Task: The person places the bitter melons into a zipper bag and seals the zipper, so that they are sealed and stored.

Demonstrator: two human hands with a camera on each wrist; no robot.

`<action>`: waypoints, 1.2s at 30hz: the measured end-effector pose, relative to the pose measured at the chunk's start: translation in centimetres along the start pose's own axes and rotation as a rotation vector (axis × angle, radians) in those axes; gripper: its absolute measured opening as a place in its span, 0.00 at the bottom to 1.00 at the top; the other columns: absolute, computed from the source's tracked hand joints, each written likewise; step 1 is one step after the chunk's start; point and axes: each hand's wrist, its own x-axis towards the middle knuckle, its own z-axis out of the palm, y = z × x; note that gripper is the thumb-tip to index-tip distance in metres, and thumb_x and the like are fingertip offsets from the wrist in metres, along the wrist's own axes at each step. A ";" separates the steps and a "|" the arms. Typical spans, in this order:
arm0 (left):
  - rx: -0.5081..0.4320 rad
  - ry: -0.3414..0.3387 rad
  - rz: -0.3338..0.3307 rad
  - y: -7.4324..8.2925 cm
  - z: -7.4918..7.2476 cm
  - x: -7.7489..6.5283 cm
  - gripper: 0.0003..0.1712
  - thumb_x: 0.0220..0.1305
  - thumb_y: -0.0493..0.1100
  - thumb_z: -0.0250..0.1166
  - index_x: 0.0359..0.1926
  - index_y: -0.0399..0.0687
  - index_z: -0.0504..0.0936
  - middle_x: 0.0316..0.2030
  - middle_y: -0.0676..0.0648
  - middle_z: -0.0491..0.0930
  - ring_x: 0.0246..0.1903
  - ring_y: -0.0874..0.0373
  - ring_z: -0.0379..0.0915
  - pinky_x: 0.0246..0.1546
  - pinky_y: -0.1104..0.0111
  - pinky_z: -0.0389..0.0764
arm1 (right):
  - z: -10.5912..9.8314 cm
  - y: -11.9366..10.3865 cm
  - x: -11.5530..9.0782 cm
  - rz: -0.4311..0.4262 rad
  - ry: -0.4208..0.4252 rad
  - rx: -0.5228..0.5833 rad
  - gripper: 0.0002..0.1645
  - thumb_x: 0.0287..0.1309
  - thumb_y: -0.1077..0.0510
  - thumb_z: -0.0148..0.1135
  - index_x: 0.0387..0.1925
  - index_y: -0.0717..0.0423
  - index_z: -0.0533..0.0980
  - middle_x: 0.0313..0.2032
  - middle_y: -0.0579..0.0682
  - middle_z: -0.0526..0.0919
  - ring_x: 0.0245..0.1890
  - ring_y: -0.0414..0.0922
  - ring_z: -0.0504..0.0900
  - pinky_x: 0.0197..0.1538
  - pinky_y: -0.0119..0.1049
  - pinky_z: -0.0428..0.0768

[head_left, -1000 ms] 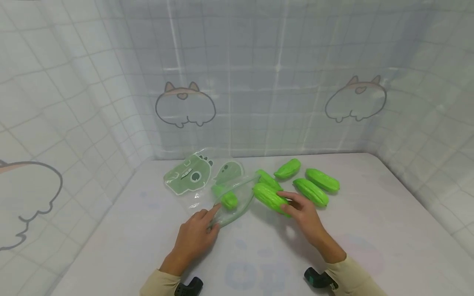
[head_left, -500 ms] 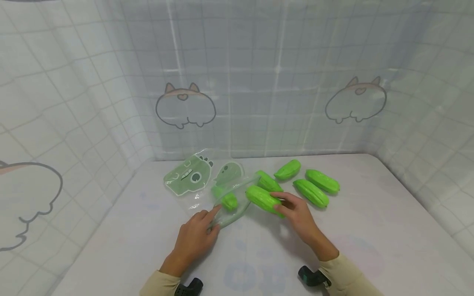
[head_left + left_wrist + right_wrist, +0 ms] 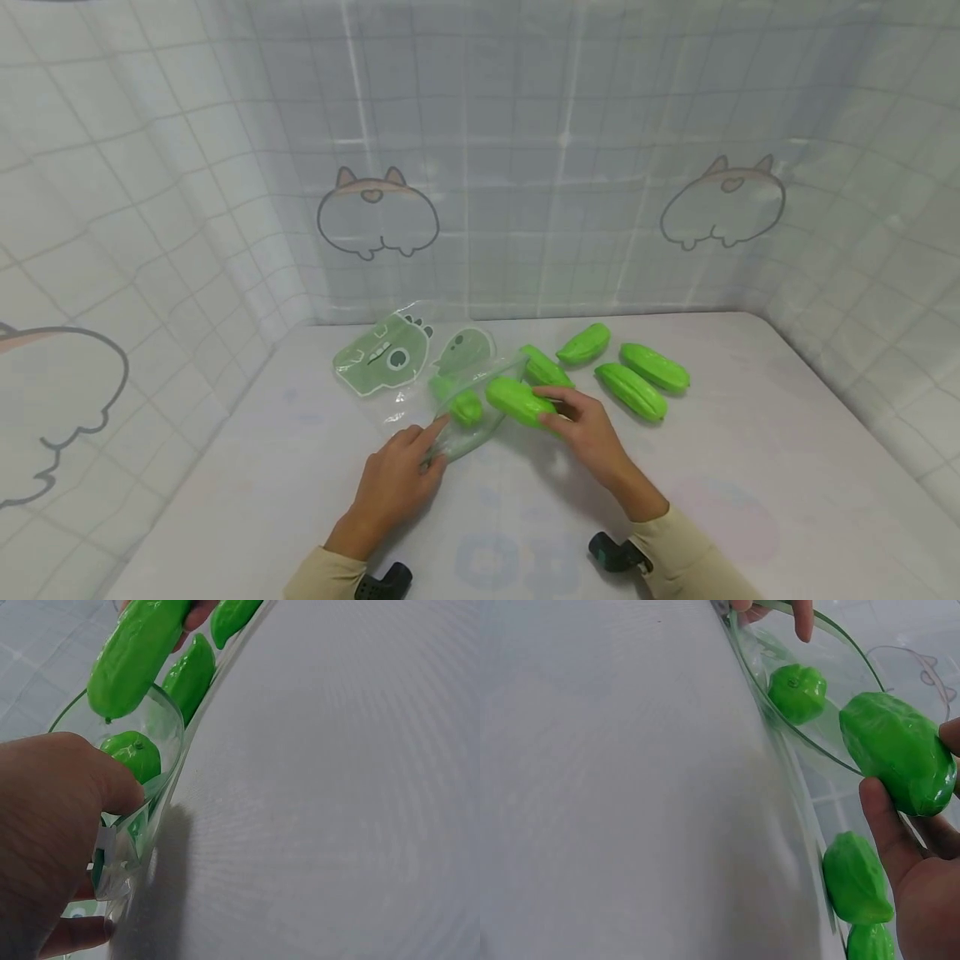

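In the head view my right hand (image 3: 588, 429) grips a glossy green bitter melon (image 3: 517, 400) by one end, fingers above and thumb below. Its free end overlaps the mouth of a clear zip bag (image 3: 480, 446) with a green dinosaur print. My left hand (image 3: 401, 479) pinches the bag's near edge, and the mouth gapes round in the left wrist view. Another bitter melon (image 3: 133, 754) lies inside the bag, end toward the opening. In the right wrist view the held bitter melon (image 3: 896, 750) is right at the bag's rim (image 3: 810, 739).
Several more bitter melons lie on the white table to the right: one just behind the held one (image 3: 547, 367), one at the back (image 3: 585, 343), and a pair (image 3: 633, 392) farther right. Tile-patterned walls (image 3: 525, 167) enclose the table at the back and sides.
My right hand has moved left with the bitter melon, bringing its free end from beside the bag to over its mouth. The left hand and the bag have stayed in place.
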 end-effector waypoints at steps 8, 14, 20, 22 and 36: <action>0.004 -0.008 0.002 -0.1 0.1 0.1 0.31 0.56 0.44 0.72 0.63 0.56 0.79 0.33 0.53 0.78 0.28 0.60 0.70 0.20 0.66 0.70 | 0.4 0.1 0.5 0.019 0.020 -0.036 0.24 0.62 0.63 0.67 0.60 0.61 0.77 0.60 0.58 0.78 0.59 0.56 0.78 0.59 0.47 0.75; 0.006 -0.012 -0.003 -0.1 0.1 0.0 0.32 0.56 0.44 0.73 0.64 0.56 0.79 0.34 0.52 0.80 0.29 0.59 0.72 0.20 0.66 0.72 | 0.9 0.2 0.9 0.037 0.025 -0.054 0.24 0.62 0.63 0.67 0.60 0.61 0.78 0.61 0.58 0.78 0.58 0.56 0.78 0.59 0.50 0.75; 0.004 -0.014 -0.001 0.0 0.1 0.0 0.32 0.56 0.44 0.73 0.63 0.56 0.80 0.33 0.53 0.78 0.28 0.61 0.70 0.20 0.67 0.70 | 1.5 0.4 1.2 0.049 0.035 -0.082 0.24 0.60 0.64 0.68 0.59 0.59 0.78 0.61 0.57 0.78 0.59 0.55 0.78 0.59 0.52 0.75; 0.005 -0.018 -0.003 0.0 0.1 0.0 0.31 0.56 0.45 0.73 0.63 0.56 0.80 0.33 0.53 0.78 0.28 0.61 0.70 0.20 0.67 0.70 | 1.7 0.3 1.3 0.054 0.034 -0.096 0.25 0.60 0.64 0.68 0.60 0.59 0.78 0.61 0.57 0.78 0.59 0.55 0.78 0.58 0.52 0.75; 0.003 -0.032 -0.016 0.3 -0.5 0.1 0.30 0.57 0.45 0.72 0.63 0.54 0.80 0.36 0.51 0.81 0.30 0.59 0.73 0.21 0.66 0.72 | 2.3 0.6 1.2 0.056 0.056 -0.093 0.27 0.59 0.66 0.68 0.61 0.62 0.76 0.62 0.58 0.76 0.60 0.56 0.77 0.58 0.53 0.75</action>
